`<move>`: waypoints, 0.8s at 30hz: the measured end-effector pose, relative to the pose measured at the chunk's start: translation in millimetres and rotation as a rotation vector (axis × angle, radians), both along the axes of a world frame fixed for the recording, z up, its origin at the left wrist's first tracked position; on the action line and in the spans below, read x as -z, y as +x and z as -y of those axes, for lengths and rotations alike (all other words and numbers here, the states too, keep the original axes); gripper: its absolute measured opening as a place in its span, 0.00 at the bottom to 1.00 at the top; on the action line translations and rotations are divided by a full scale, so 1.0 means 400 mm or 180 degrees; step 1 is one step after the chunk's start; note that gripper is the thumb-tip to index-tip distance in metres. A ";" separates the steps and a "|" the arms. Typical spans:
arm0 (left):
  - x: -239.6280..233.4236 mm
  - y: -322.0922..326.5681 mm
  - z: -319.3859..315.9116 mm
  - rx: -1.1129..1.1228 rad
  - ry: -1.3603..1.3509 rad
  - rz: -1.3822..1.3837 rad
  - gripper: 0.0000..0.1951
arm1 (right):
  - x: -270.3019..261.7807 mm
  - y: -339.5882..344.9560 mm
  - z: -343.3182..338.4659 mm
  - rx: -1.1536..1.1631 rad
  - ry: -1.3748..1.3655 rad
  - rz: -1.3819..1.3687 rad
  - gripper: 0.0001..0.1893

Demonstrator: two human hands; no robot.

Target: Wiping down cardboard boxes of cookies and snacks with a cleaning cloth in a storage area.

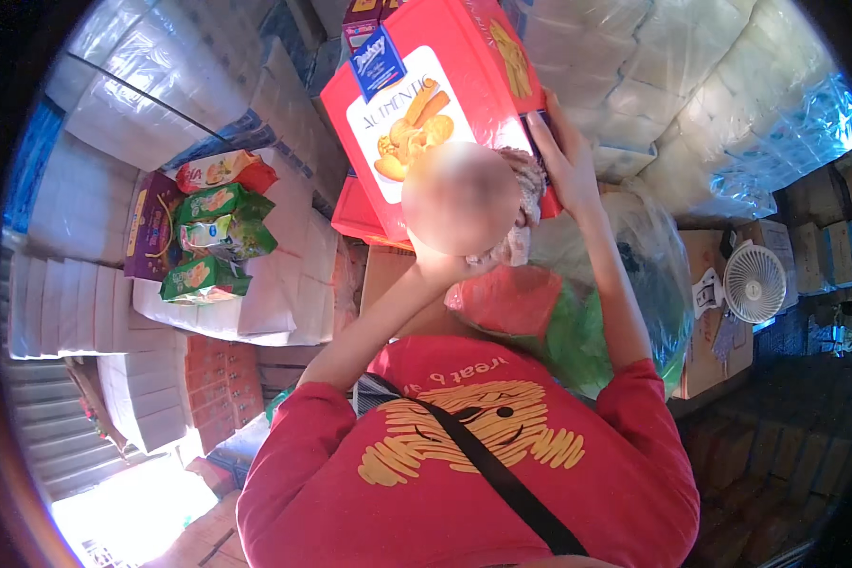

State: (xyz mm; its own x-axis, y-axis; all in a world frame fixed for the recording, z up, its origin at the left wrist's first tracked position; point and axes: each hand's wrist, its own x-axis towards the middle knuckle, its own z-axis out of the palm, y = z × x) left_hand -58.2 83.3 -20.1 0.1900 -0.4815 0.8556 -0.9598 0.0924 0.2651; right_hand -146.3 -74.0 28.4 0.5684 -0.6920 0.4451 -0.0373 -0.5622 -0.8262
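A red cardboard biscuit box (483, 92), with pictures of biscuits on its faces, is tilted in front of me. My right hand (571, 160) grips its right side, thumb on the near edge and fingers behind. A crumpled, patterned cloth (522, 206) lies against the lower part of the box, at my left hand (444, 259). A blurred round patch covers most of that hand, so its fingers are hidden. Another red box (358, 209) is partly visible beneath the held one. Below them shows the side of a brown cardboard carton (387, 273).
Green snack packets (213, 238) and a purple box (149, 227) lie on white wrapped packs at left. Plastic-wrapped bundles (610, 78) rise behind. A clear plastic bag (646, 263) and a white fan (754, 282) by cartons are at right.
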 end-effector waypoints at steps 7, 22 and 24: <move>-0.174 0.299 0.145 -0.1337 -0.1074 -0.0572 0.22 | -0.006 0.000 -0.034 -0.0197 -0.0253 0.0013 0.34; -0.038 0.096 0.090 -0.0298 -0.0003 0.0058 0.21 | 0.066 -0.083 -0.007 -0.0303 0.0434 0.0308 0.30; -0.091 0.223 0.142 -0.0677 -0.0379 -0.0623 0.25 | 0.051 -0.087 -0.018 -0.0232 0.0315 0.0263 0.30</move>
